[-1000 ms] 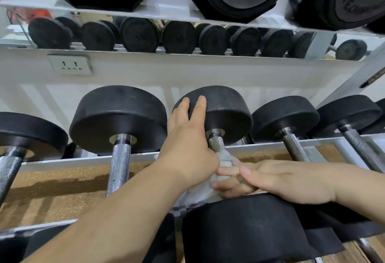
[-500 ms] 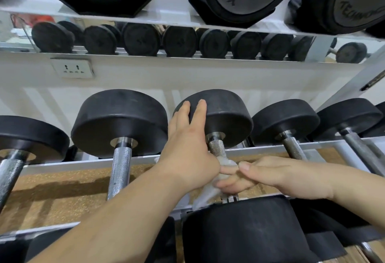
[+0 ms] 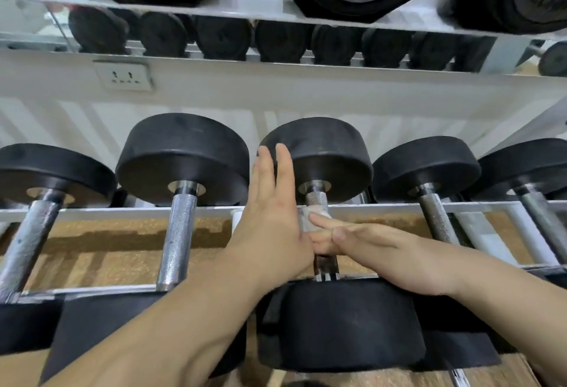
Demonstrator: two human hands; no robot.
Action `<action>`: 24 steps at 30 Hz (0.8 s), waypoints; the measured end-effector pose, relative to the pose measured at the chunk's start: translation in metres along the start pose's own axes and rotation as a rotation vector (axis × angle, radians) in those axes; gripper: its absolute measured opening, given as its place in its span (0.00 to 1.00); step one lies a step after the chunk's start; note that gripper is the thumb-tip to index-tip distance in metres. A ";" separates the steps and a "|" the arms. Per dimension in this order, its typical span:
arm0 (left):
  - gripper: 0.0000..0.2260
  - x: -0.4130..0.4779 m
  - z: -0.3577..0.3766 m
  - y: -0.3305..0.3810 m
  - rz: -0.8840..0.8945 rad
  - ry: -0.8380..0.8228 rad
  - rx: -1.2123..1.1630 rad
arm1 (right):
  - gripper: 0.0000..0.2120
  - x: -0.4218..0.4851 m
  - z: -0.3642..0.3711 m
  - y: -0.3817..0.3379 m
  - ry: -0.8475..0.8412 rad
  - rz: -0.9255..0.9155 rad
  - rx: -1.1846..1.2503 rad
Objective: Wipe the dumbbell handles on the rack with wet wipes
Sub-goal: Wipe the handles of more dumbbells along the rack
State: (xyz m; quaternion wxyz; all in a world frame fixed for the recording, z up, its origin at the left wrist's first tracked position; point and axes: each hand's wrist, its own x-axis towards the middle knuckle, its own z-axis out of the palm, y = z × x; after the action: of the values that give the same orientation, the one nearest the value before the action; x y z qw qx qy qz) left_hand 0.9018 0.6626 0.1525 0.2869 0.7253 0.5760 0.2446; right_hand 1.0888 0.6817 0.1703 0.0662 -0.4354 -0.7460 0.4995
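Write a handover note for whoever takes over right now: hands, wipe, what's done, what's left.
Left hand: fingers straight, resting against the middle dumbbell's far head.
Right hand: grips the wet wipe wrapped round that dumbbell's handle, about mid-length.
Done: cannot tell which handles are already wiped.
Left: finish this handle, bare knurling shows above the wipe; then check the left neighbour's handle and the right neighbour's handle.

wall socket (image 3: 124, 76): white, upper left on white wall (image 3: 306, 98) | speckled brown floor (image 3: 92, 251): below
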 end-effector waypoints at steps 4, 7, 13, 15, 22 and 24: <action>0.57 -0.003 0.013 -0.003 0.015 0.098 0.149 | 0.35 -0.035 0.011 0.023 -0.044 0.025 0.077; 0.59 -0.004 0.011 0.000 0.019 0.085 0.176 | 0.29 -0.043 0.019 0.022 0.096 0.038 0.221; 0.57 0.000 0.010 0.007 -0.002 0.066 0.087 | 0.33 -0.040 0.023 0.018 0.319 0.107 0.412; 0.55 -0.001 0.009 0.005 0.008 0.085 0.130 | 0.35 -0.039 0.019 0.004 0.324 0.221 0.424; 0.34 -0.004 0.006 0.008 0.328 0.244 0.098 | 0.28 -0.037 -0.004 -0.031 0.730 0.240 1.054; 0.25 -0.008 0.008 0.009 0.424 0.291 0.002 | 0.25 -0.043 -0.003 -0.033 0.825 0.244 1.193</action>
State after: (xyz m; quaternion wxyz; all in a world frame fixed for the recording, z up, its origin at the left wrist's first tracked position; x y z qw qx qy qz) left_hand 0.9118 0.6522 0.1526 0.1426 0.7873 0.4465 0.4006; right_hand 1.0972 0.6491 0.2127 0.5110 -0.5579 -0.2080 0.6200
